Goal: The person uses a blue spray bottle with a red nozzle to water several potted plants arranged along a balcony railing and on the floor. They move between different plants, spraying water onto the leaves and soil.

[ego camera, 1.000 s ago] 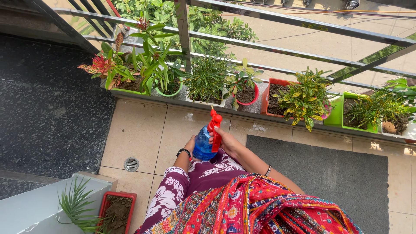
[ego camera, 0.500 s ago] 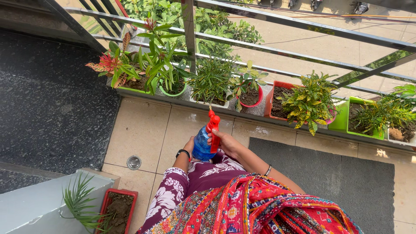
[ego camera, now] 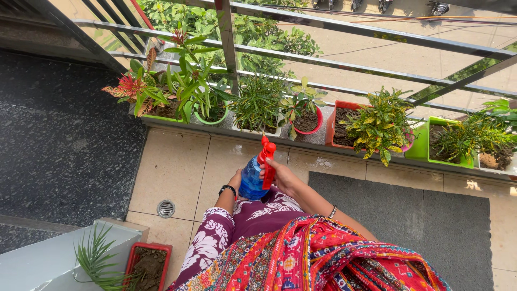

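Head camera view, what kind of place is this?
Most likely a home balcony: a metal railing overlooks ground below, potted plants line the ledge, and the right hand holds a blue spray bottle.

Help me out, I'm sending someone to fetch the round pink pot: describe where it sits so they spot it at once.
Follow the metal railing down to the ledge of potted plants beneath it. Just right of the railing's upright post, past a bushy green plant, sits the round pink pot, ahead of the spray bottle. Its neighbours to the right are rectangular; it alone is round and pink, with dark soil showing.
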